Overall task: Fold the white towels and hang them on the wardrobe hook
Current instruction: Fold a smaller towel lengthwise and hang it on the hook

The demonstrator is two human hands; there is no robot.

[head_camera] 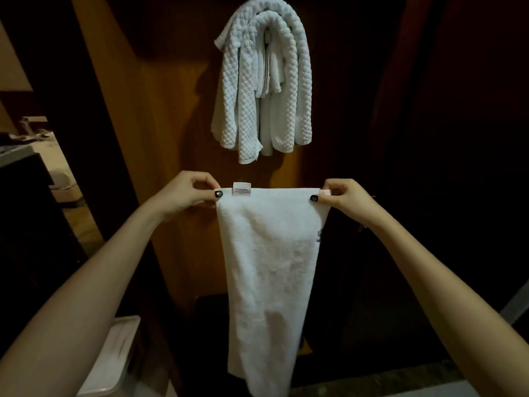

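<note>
Before the wooden wardrobe panel point(177, 138), a person holds a white towel point(272, 267) in the air with both arms stretched forward. The left hand point(183, 193) pinches the upper left corner of the towel, and the right hand point(347, 200) pinches the upper right corner. On both hands the fingers point(206, 193) are curled and grasp the cloth between the thumb and the other fingers; the thumb nails are painted dark. The top edge of the towel is pulled straight and level between the two hands, and the rest hangs down freely and becomes a little narrower toward the bottom. A small white label point(242, 189) stands up from the top edge, near the left hand. Some blue print point(320, 234) shows at the right edge of the towel, too small to read. Above the held towel, well apart from it, a bundle of white towels point(263, 81) hangs against the upper part of the panel; the outer ones have a quilted pattern and are draped over smoother ones. What carries them is hidden under the cloth. Low on the left side stands a white container with a lid point(114, 359).
</note>
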